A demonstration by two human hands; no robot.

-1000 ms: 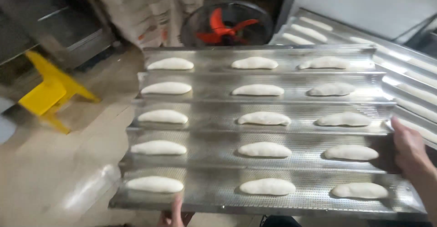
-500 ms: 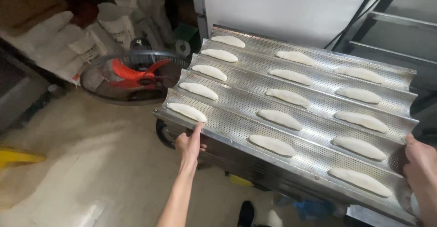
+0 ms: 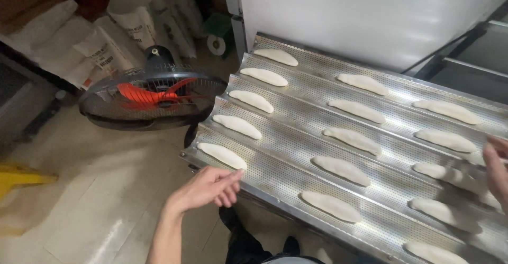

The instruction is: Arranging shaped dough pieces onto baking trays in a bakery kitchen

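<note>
Your left hand (image 3: 211,189) sits nearest you, fingers loosely curled and holding nothing, its fingertips (image 3: 233,178) just at the near left corner of the tray (image 3: 288,161). The closest dough piece (image 3: 222,155) lies just beyond those fingertips, its long axis running along the tray's groove, away to your left and slightly toward you on the right. Your right hand (image 3: 497,171) is at the tray's right side, partly out of frame; it touches the tray there, but you cannot tell how wide its fingers are or whether they grip. The tray stretches between your two hands, its grooves running left to right, tilted away toward the upper left. Your left hand is the nearer one to the dough. Beyond your left hand, a fan (image 3: 153,97) with red blades stands on the floor, with sacks (image 3: 100,52) farther back.
</note>
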